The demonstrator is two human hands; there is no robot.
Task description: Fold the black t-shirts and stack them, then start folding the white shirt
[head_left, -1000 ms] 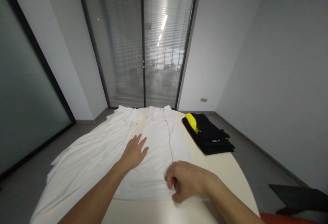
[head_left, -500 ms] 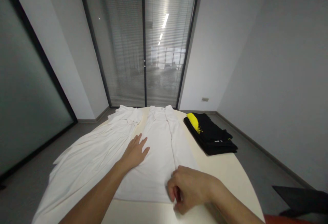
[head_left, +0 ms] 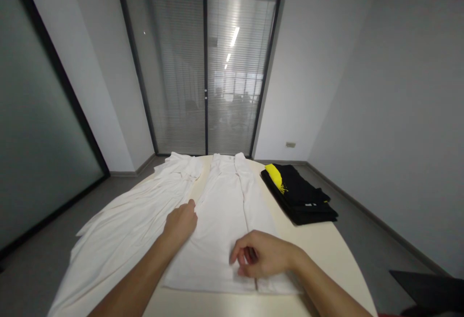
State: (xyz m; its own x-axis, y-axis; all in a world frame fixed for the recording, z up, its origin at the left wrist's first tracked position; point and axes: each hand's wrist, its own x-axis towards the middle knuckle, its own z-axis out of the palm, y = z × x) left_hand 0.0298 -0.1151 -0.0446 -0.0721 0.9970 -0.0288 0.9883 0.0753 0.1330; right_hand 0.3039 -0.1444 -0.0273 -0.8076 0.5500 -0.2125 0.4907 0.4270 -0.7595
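A white shirt [head_left: 221,239] lies lengthwise down the middle of the table, its collar end away from me. A long fold line runs down its right part, and the right strip reaches the near hem. My left hand [head_left: 181,223] is closed at the shirt's left edge, fingers curled down and tips hidden; it appears to pinch the cloth there. Over the lower right of the shirt, my right hand [head_left: 257,254] hangs loosely curled, a gap showing between thumb and fingers, with nothing visible in it.
More white garments [head_left: 119,230] lie spread and creased along the left side. A stack of folded black clothes [head_left: 300,196] with a yellow patch sits at the right edge of the round cream table [head_left: 326,254]. A dark flat object [head_left: 427,288] is at lower right.
My left hand has gone from lying spread on the shirt to closed at its left edge. My right hand has released the right strip, which now lies down to the hem.
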